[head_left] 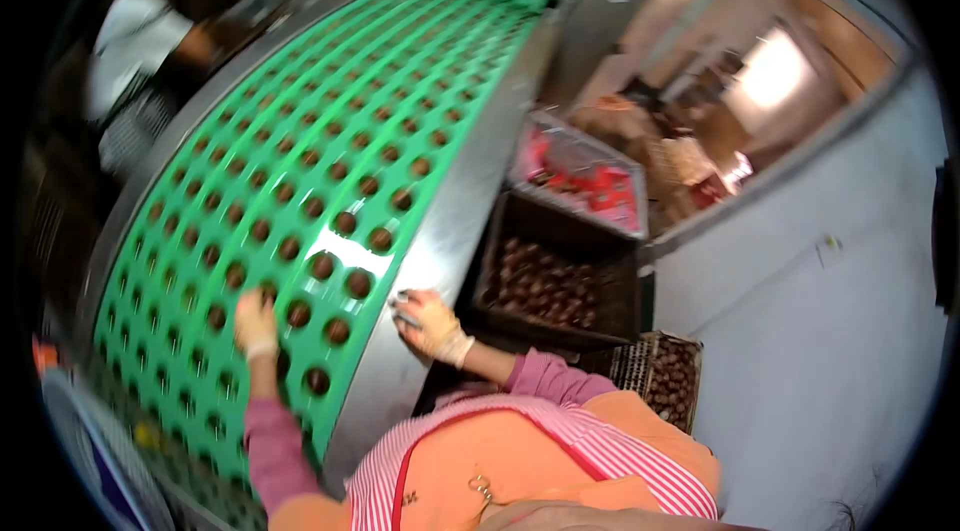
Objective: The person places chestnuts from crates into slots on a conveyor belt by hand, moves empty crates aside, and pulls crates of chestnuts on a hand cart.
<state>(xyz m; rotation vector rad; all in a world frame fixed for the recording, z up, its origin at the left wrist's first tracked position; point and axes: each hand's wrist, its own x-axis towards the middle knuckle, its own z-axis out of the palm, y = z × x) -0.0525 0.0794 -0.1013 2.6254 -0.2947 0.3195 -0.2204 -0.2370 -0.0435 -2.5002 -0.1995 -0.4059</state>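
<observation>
The left hand [257,323] has its fingers bunched at a round brown ball [268,291] on the dimpled green belt [328,297]; whether they pinch it, I cannot tell. Its arm reaches forward. The right hand [430,324], fingers curled, lies at the grey metal rim [440,231], its grip unclear, forearm angled left. Three crates stand right: one pale crate [585,141], one dark crate [625,281], one slatted crate [632,361].
</observation>
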